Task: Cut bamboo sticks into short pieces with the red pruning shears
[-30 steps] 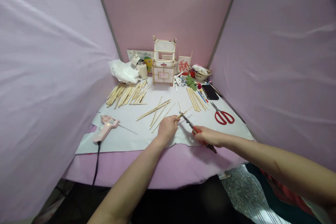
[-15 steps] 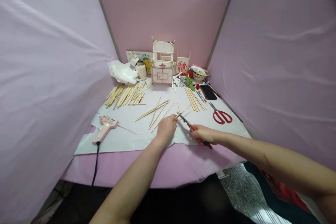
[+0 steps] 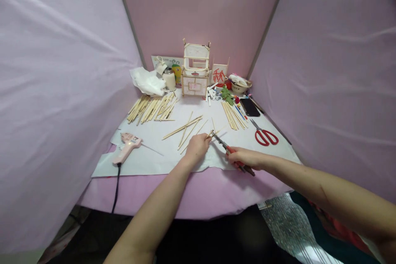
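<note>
Scissors [image 3: 261, 130] lie right, glue gun [image 3: 127, 148] left; my left hand [image 3: 198, 147] pinches a stick [image 3: 209, 135], my right hand [image 3: 243, 157] is wrapped round pliers [image 3: 220, 140].

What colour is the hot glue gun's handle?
The hot glue gun's handle is pale pink, best seen in the head view.

Card [image 3: 216, 79], near the table's [image 3: 192, 108] far edge, right of centre: showing one large red character, reading 秋. House [image 3: 196, 52], at the same edge: bearing pink marks on its plaque [image 3: 194, 86], too faint for reading. Bowl [image 3: 240, 88], far right corner, and board [image 3: 155, 61], toward far left: carrying small print, illegible.
</note>
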